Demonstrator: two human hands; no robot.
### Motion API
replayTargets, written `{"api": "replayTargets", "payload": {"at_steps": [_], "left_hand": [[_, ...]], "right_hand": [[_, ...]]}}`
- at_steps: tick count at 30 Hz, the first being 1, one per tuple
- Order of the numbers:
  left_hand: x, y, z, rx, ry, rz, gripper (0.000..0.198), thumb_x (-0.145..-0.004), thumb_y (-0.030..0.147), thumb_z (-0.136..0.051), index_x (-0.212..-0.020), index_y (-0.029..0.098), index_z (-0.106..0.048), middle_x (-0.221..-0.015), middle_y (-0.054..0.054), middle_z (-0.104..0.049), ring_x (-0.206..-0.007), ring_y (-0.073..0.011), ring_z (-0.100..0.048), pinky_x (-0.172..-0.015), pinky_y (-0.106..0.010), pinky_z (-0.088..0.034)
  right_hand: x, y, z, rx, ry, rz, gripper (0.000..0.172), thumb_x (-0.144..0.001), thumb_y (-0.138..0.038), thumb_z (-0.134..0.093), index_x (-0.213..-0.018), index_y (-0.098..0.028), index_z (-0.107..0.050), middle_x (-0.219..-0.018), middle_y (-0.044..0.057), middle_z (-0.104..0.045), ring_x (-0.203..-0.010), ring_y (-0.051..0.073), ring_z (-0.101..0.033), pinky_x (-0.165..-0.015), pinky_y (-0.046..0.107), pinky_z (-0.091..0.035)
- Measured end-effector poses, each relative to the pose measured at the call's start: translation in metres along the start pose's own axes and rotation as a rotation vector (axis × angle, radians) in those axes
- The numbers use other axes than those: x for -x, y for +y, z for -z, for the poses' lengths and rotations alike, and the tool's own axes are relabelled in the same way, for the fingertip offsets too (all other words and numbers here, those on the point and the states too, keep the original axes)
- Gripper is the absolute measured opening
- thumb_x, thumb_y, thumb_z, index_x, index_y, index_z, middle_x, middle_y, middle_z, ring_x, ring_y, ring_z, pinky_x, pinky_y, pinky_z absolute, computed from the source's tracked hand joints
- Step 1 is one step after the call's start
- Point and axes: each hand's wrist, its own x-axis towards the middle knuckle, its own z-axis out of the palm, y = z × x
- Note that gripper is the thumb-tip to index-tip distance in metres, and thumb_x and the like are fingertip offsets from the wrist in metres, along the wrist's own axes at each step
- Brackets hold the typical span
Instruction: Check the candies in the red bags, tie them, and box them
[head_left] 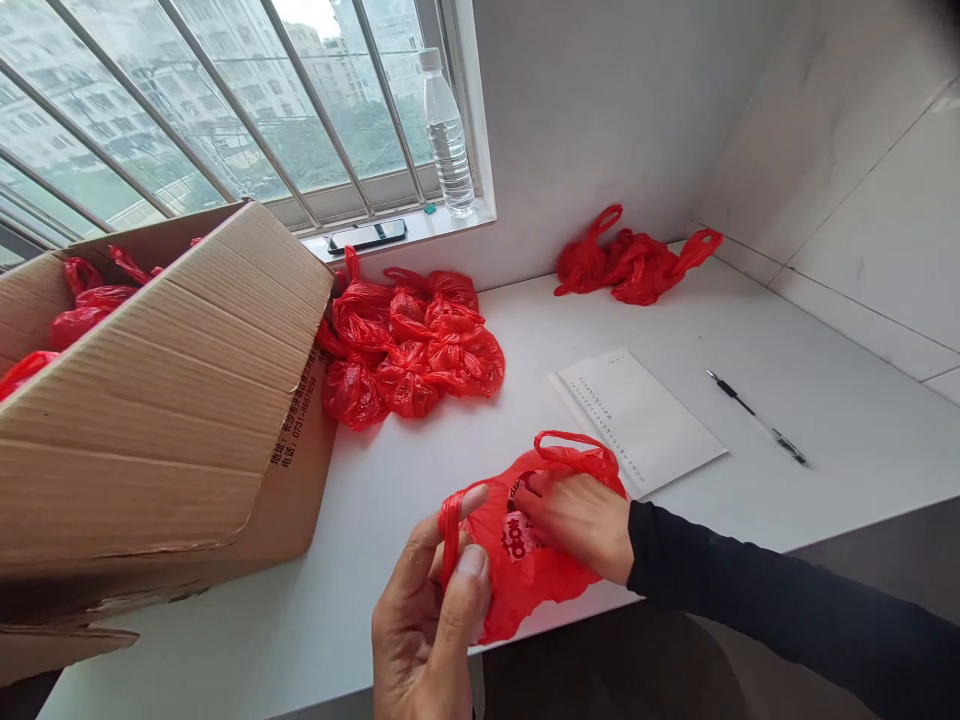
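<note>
A red plastic bag (525,545) with white print lies at the near edge of the white counter (825,410). My left hand (427,620) pinches one of its handle loops between thumb and fingers. On the other side, my right hand (581,520), in a black sleeve, has its fingers closed on the bag's upper part near the second handle. Both hands hold the same bag.
A cardboard box (165,400) at the left holds several tied red bags. A pile of tied red bags (409,345) lies beside it, and another small bunch (634,262) at the back. A sheet of paper (637,415), a pen (756,415), a water bottle (448,135) and a phone (367,235) are about.
</note>
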Motion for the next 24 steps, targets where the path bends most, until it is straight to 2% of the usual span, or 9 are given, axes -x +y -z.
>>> {"api": "replayTargets", "payload": {"at_steps": [2, 5, 7, 9, 12, 15, 20, 24], "left_hand": [[-0.002, 0.000, 0.002, -0.020, -0.019, 0.012, 0.028, -0.073, 0.038, -0.086, -0.100, 0.030, -0.081, -0.078, 0.000, -0.070, -0.054, -0.0064, -0.045, -0.052, -0.013, -0.046], [-0.004, -0.001, 0.005, -0.043, -0.049, -0.005, 0.029, -0.071, 0.038, -0.087, -0.099, 0.032, -0.081, -0.080, -0.001, -0.070, -0.058, -0.0089, -0.050, -0.054, -0.015, -0.048], [-0.003, 0.000, 0.004, -0.050, -0.024, -0.003, 0.030, -0.071, 0.038, -0.086, -0.099, 0.030, -0.081, -0.080, -0.002, -0.070, -0.060, -0.0112, -0.051, -0.054, -0.018, -0.049], [0.000, 0.001, 0.003, -0.045, 0.024, 0.010, 0.032, -0.072, 0.039, -0.085, -0.101, 0.028, -0.081, -0.069, -0.001, -0.063, -0.056, -0.0110, -0.045, -0.052, -0.018, -0.046], [0.004, 0.003, 0.001, -0.042, 0.054, 0.029, 0.035, -0.072, 0.039, -0.085, -0.105, 0.027, -0.080, -0.055, 0.003, -0.044, -0.052, -0.0105, -0.033, -0.048, -0.018, -0.040], [0.007, 0.005, 0.000, -0.054, 0.080, 0.042, 0.037, -0.070, 0.040, -0.085, -0.105, 0.027, -0.080, -0.055, 0.003, -0.039, -0.052, -0.0111, -0.031, -0.046, -0.019, -0.039], [0.010, 0.007, -0.001, -0.051, 0.118, 0.092, 0.042, -0.065, 0.042, -0.089, -0.104, 0.029, -0.080, -0.057, 0.004, -0.039, -0.055, -0.0096, -0.031, -0.048, -0.016, -0.039], [0.011, 0.009, -0.001, -0.071, 0.099, 0.077, 0.039, -0.070, 0.041, -0.085, -0.106, 0.029, -0.079, -0.056, 0.003, -0.040, -0.054, -0.0109, -0.031, -0.048, -0.018, -0.040]], "right_hand": [[0.002, -0.003, 0.000, -0.023, 0.016, -0.019, 0.015, -0.093, -0.024, -0.056, -0.104, -0.015, -0.061, -0.100, 0.011, -0.068, -0.082, 0.025, -0.065, -0.063, 0.033, -0.040], [0.003, -0.007, -0.001, -0.053, 0.038, -0.026, 0.018, -0.090, -0.025, -0.060, -0.104, -0.013, -0.061, -0.106, 0.013, -0.067, -0.090, 0.026, -0.064, -0.070, 0.035, -0.042], [0.003, -0.007, -0.001, -0.072, 0.042, -0.021, 0.019, -0.087, -0.022, -0.061, -0.105, -0.014, -0.060, -0.109, 0.012, -0.066, -0.092, 0.026, -0.063, -0.070, 0.035, -0.041], [0.005, -0.006, -0.001, -0.148, 0.045, -0.027, 0.017, -0.086, -0.020, -0.060, -0.103, -0.016, -0.060, -0.104, 0.009, -0.067, -0.086, 0.024, -0.064, -0.065, 0.033, -0.038], [0.010, -0.006, 0.001, -0.290, 0.064, -0.044, 0.018, -0.090, -0.017, -0.053, -0.107, -0.016, -0.058, -0.095, 0.007, -0.069, -0.080, 0.022, -0.065, -0.061, 0.032, -0.037], [0.015, -0.009, 0.004, -0.398, 0.132, -0.076, 0.025, -0.094, -0.020, -0.048, -0.117, -0.017, -0.056, -0.092, 0.006, -0.069, -0.080, 0.021, -0.065, -0.065, 0.031, -0.039], [0.017, -0.015, 0.013, -0.712, 0.264, -0.166, 0.008, -0.091, -0.018, -0.049, -0.092, -0.020, -0.056, -0.079, 0.000, -0.063, -0.069, 0.015, -0.057, -0.061, 0.028, -0.038], [0.016, -0.016, 0.016, -0.828, 0.256, -0.264, 0.013, -0.094, -0.024, -0.049, -0.082, -0.021, -0.052, -0.074, -0.001, -0.061, -0.066, 0.014, -0.054, -0.061, 0.029, -0.039]]}}
